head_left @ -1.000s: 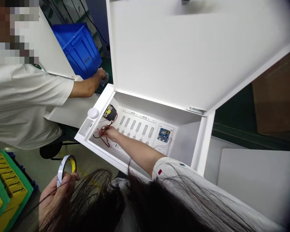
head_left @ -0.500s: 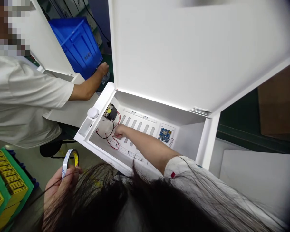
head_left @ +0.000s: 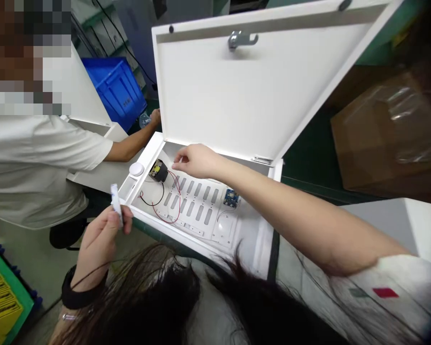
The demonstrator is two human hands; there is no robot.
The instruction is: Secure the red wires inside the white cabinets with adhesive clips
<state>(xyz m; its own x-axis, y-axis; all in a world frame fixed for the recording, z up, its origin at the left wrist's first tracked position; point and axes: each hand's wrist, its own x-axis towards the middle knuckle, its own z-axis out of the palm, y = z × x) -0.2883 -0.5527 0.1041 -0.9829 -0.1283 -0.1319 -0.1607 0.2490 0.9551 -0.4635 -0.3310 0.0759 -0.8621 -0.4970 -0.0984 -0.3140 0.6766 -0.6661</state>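
Note:
My left hand (head_left: 106, 232) is closed on a roll of tape (head_left: 116, 203), seen nearly edge-on beside the near left corner of an open white metal box (head_left: 187, 239). Above the box's inside, my right hand (head_left: 196, 160) has its fingers curled together in a pinch; what they hold, if anything, is too small to make out. Just left of those fingertips is a black block with a yellow part (head_left: 159, 170), fixed near the box's left end. Thin red and black wires (head_left: 180, 201) loop from it across the slotted floor. A blue circuit board (head_left: 231, 197) sits further right.
The raised lid (head_left: 215, 96) with a metal latch (head_left: 241, 40) stands behind the box. A co-worker in a white shirt (head_left: 46, 153) is at the left, near a blue crate (head_left: 117, 91). A cardboard box (head_left: 384, 139) lies at the right; yellow-and-green stacks (head_left: 7, 292) are at lower left.
My right hand has risen from the box floor to above the black block. My left hand has moved right and up with the tape, which has turned edge-on. The view has shifted.

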